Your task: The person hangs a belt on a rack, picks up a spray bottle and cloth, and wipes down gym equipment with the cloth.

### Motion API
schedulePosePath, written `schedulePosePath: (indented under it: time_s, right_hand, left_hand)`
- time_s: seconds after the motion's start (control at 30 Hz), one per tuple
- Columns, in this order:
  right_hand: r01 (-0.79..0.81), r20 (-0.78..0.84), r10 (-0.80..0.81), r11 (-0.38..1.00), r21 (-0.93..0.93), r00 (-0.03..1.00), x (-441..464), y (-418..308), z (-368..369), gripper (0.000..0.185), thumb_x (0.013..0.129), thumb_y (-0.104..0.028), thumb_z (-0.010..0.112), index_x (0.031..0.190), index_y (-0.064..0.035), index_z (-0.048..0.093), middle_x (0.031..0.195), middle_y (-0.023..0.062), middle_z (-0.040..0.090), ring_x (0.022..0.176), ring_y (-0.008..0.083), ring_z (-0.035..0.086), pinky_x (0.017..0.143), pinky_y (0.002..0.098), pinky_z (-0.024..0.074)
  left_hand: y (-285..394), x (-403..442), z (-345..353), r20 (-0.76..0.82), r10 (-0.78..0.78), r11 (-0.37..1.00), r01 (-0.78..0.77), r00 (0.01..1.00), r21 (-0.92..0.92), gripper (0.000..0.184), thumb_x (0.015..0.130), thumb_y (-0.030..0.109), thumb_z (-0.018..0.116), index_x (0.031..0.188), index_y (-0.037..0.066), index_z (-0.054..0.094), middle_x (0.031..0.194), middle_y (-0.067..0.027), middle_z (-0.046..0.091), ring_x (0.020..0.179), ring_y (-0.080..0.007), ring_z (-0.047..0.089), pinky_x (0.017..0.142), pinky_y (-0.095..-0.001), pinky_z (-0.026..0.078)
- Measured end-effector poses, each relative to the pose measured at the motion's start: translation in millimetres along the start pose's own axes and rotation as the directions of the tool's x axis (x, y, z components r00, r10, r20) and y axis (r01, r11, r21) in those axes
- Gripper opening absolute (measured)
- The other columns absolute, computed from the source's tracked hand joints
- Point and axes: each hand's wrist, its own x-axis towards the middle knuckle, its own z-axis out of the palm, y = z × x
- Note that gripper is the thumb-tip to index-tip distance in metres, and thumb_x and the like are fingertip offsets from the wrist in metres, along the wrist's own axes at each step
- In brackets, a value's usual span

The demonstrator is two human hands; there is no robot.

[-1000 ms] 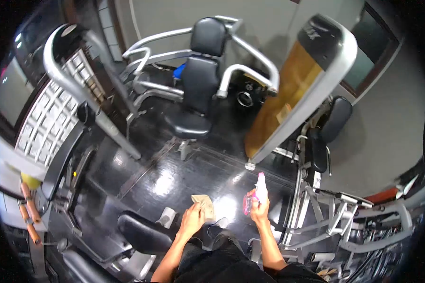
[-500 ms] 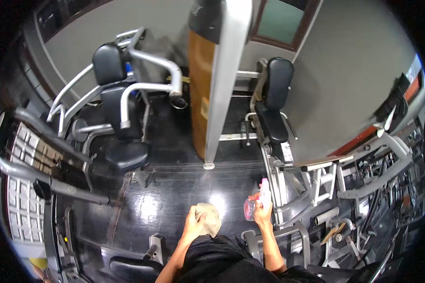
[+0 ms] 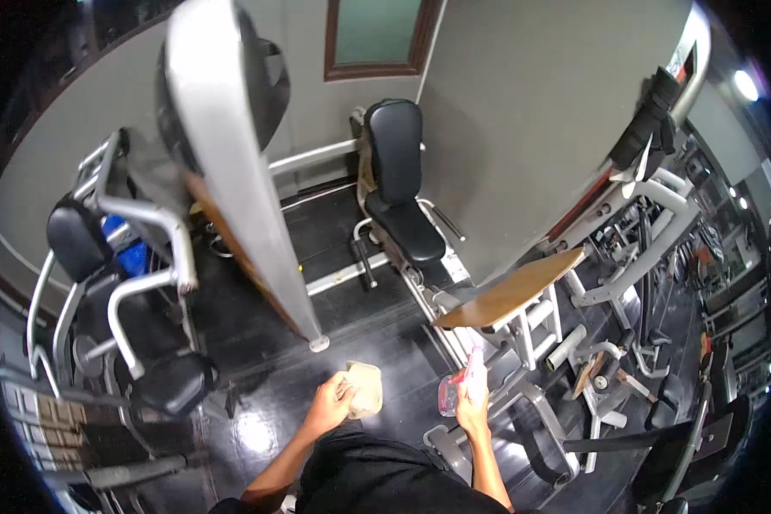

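Beige cloth (image 3: 367,391), one: pinched in the left hand (image 3: 329,405), thumb over it, its free part extending past the fingers on the side toward the right hand (image 3: 472,411). Pink-and-white spray bottle (image 3: 475,370), one: grasped in that right hand, clear lower body on its inner side. Cloth and bottle: apart, above black floor (image 3: 403,347).

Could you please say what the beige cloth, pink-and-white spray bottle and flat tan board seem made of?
Beige cloth in the left hand: probably matte fabric, given its soft edges.
Pink-and-white spray bottle in the right hand: likely glossy plastic; its body looks translucent.
Flat tan board: perhaps smooth wood or laminate, from its even brown face.
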Motion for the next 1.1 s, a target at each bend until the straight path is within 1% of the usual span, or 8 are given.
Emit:
schedulePosePath:
  time_s: [0.2,0.27,0.47,0.6,0.7,0.77,0.9,1.1]
  right_hand:
    - [-0.128,-0.106,0.117,0.986,-0.105,0.987,49,1,25,0.048,0.088,-0.026,0.057,0.125,0.0007,0.042,0.105,0.0126,0.043,0.091,0.0238,0.050,0.083,0.0372,0.0420]
    - [-0.002,-0.165,-0.004,0.999,-0.038,0.986,64,5,38,0.048,0.092,-0.026,0.052,0.130,-0.0010,0.036,0.106,0.0105,0.051,0.094,0.0206,0.053,0.085,0.0366,0.0423]
    - [0.044,-0.033,-0.043,0.998,0.044,0.999,107,16,69,0.068,0.088,-0.032,0.059,0.136,0.0013,0.025,0.124,0.0169,0.032,0.110,0.0271,0.046,0.093,0.0419,0.0395]
    - [0.057,-0.065,-0.054,0.997,0.045,0.996,150,-21,79,0.069,0.078,-0.026,0.072,0.133,-0.0044,0.036,0.128,0.0177,0.032,0.116,0.0313,0.043,0.096,0.0444,0.0373]
    - [0.118,-0.038,-0.122,0.989,-0.093,0.992,187,-28,78,0.066,0.068,-0.025,0.080,0.123,-0.0082,0.050,0.128,0.0181,0.034,0.121,0.0356,0.040,0.099,0.0458,0.0353]
    - [0.153,-0.013,-0.159,0.967,-0.205,0.987,211,-29,77,0.061,0.059,-0.028,0.085,0.111,-0.0091,0.061,0.128,0.0182,0.039,0.126,0.0389,0.034,0.102,0.0470,0.0329]
    - [0.144,-0.009,-0.148,0.975,-0.166,0.989,258,-15,74,0.062,0.059,-0.027,0.085,0.113,-0.0089,0.060,0.129,0.0178,0.040,0.125,0.0388,0.035,0.103,0.0465,0.0324]
    - [0.061,0.174,-0.044,0.993,-0.097,0.984,331,-3,50,0.064,0.066,-0.026,0.079,0.123,-0.0105,0.055,0.137,0.0185,0.033,0.128,0.0368,0.031,0.107,0.0463,0.0269]
  left_hand:
    - [20,99,-2,0.242,0.097,0.980,-0.050,0.965,-0.193,0.017,0.089,0.000,0.052,0.105,-0.002,0.051,0.090,-0.0061,0.061,0.089,-0.0110,0.057,0.080,-0.0269,0.048]
    - [30,128,4,0.240,0.153,0.966,-0.094,0.958,-0.242,0.021,0.089,-0.002,0.050,0.109,-0.002,0.049,0.095,-0.0066,0.059,0.094,-0.0120,0.056,0.085,-0.0272,0.046]
    - [40,185,25,0.430,0.244,0.935,-0.094,0.869,-0.342,0.077,0.075,0.005,0.067,0.137,0.001,0.022,0.132,-0.0184,0.038,0.129,-0.0261,0.035,0.107,-0.0370,0.028]
    - [86,214,27,0.486,0.490,0.860,-0.493,0.723,-0.134,0.098,0.064,0.010,0.078,0.139,0.000,0.016,0.134,-0.0243,0.031,0.131,-0.0356,0.028,0.108,-0.0422,0.026]
    - [82,241,42,0.483,0.397,0.899,-0.438,0.780,-0.031,0.093,0.066,0.013,0.076,0.138,-0.001,0.019,0.130,-0.0265,0.033,0.124,-0.0407,0.035,0.104,-0.0448,0.030]
    - [66,267,59,0.376,0.596,0.715,-0.682,0.709,0.153,0.077,0.070,0.017,0.071,0.133,-0.002,0.030,0.123,-0.0262,0.039,0.116,-0.0415,0.040,0.097,-0.0460,0.036]
    - [90,310,78,0.183,0.660,0.729,-0.680,0.729,0.080,0.054,0.073,0.019,0.066,0.117,-0.004,0.045,0.108,-0.0225,0.048,0.102,-0.0404,0.048,0.087,-0.0461,0.041]
    - [92,389,86,0.226,0.648,0.715,-0.684,0.727,0.148,0.049,0.071,0.011,0.061,0.116,-0.003,0.047,0.104,-0.0213,0.049,0.095,-0.0399,0.050,0.082,-0.0458,0.043]
